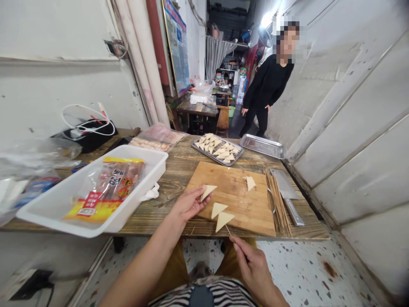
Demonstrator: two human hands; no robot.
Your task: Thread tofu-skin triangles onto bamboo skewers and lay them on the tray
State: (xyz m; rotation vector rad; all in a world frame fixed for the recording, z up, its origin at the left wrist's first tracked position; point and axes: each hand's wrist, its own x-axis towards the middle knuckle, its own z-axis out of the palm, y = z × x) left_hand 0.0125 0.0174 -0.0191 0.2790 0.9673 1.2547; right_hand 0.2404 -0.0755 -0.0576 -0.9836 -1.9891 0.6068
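My left hand (pixel 193 204) pinches a pale triangular slice (pixel 209 191), perhaps tofu, over the left part of the wooden cutting board (pixel 238 209). A thin skewer (pixel 228 232) is held in my right hand (pixel 252 260) at the board's front edge. At the skewer's tip is another triangular slice (pixel 224 220), and just behind it a further slice (pixel 218 209); whether the skewer passes through that one I cannot tell. One more pale slice (pixel 251 183) lies near the board's far right. Loose bamboo skewers (pixel 278 204) lie in a bundle along the board's right side.
A cleaver (pixel 289 194) lies right of the skewers. Behind the board stand a metal tray (pixel 238 160) of triangular slices and a second tray (pixel 262 146). To the left is a white plastic bin (pixel 140 187) with packaged food. A person in black (pixel 268 85) stands beyond the table.
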